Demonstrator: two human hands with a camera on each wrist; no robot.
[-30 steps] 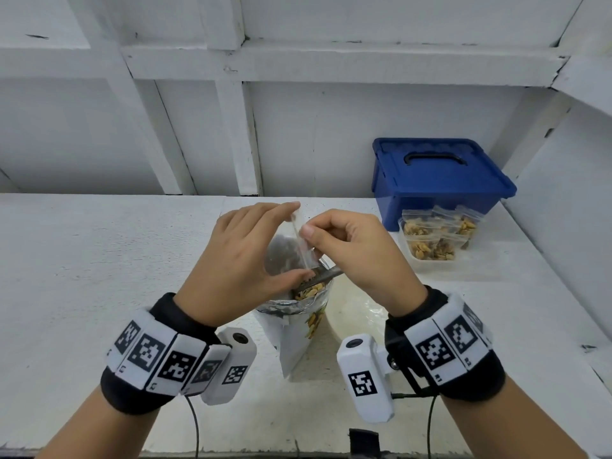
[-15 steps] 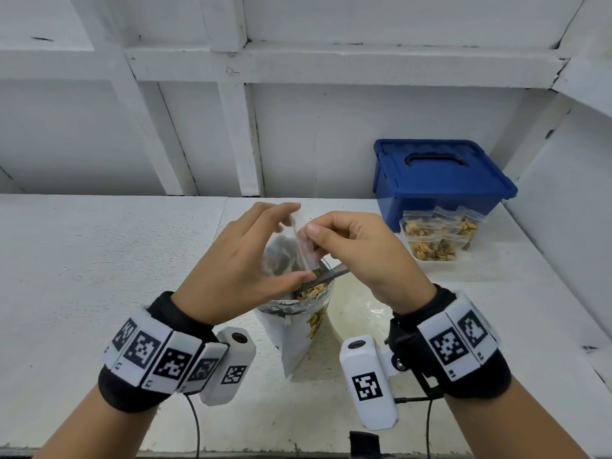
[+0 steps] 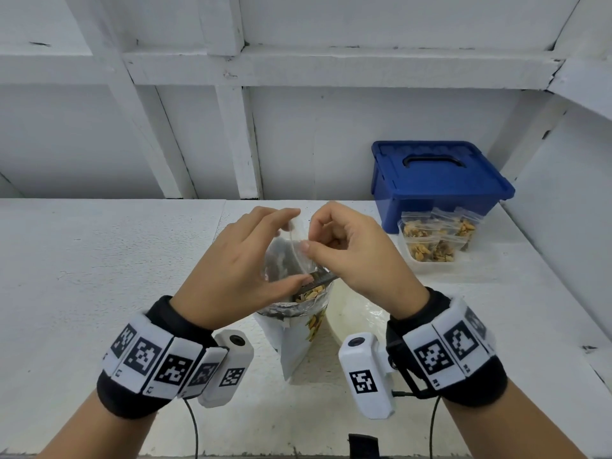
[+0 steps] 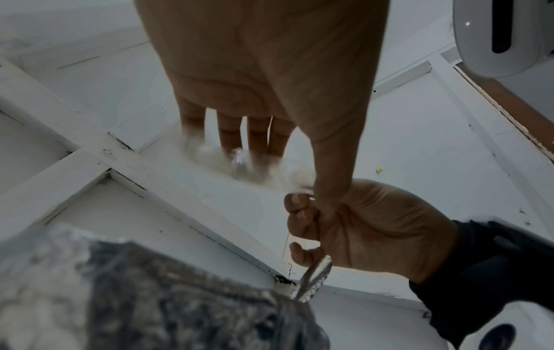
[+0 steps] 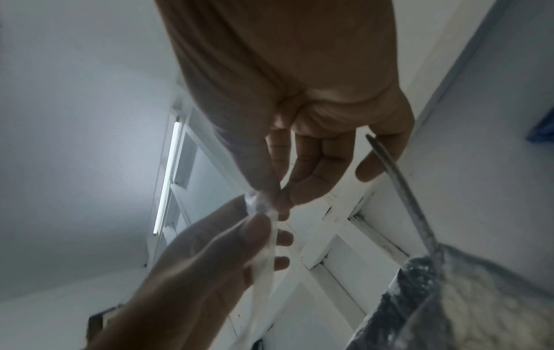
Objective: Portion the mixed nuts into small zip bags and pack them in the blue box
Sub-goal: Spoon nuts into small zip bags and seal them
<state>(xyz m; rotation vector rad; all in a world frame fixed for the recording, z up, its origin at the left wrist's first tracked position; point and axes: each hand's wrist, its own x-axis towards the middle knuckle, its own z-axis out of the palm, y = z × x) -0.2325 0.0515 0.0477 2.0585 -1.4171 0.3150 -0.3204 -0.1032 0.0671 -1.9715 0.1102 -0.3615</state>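
**benchwatcher:** So both hands are up over the big foil nut pouch [image 3: 298, 329], working on one small clear zip bag [image 3: 291, 250]. The left hand [image 3: 238, 273] has it between thumb and forefinger, other fingers fairly straight. The right hand [image 3: 351, 260] pinches the top edge between thumb and index, with the rest of its fingers curled in. The bag hangs more or less upright, long axis vertical, mouth end up by the fingertips.

**nutjob_42:** Is there anything in it? Can't tell from the head view.

**benchwatcher:** Me neither, it's see-through and the hands cover most of it. Both wrist views show it as a blurry white strip [image 5: 263, 241]. There's also a thin metal utensil handle [image 3: 319, 279] sticking out under the right hand, slanting down into the pouch. The right wrist view has the little finger hooked round it [image 5: 398, 180]. Its business end is buried in the nuts [image 3: 309, 294], so scoop or spoon, I can't say.

**nutjob_42:** And the blue box?

**benchwatcher:** The blue box [image 3: 437, 183] sits back right against the wall on the white table [image 3: 99, 260], lid on, handle on top. Right in front of it is a clear tub [image 3: 427, 263] holding filled zip bags [image 3: 433, 236].

**nutjob_42:** Any readable print?

**benchwatcher:** Nope. The pouch front is turned away and partly hidden. Only the black-and-white square markers on the wrist bands [image 3: 155, 359], no words.
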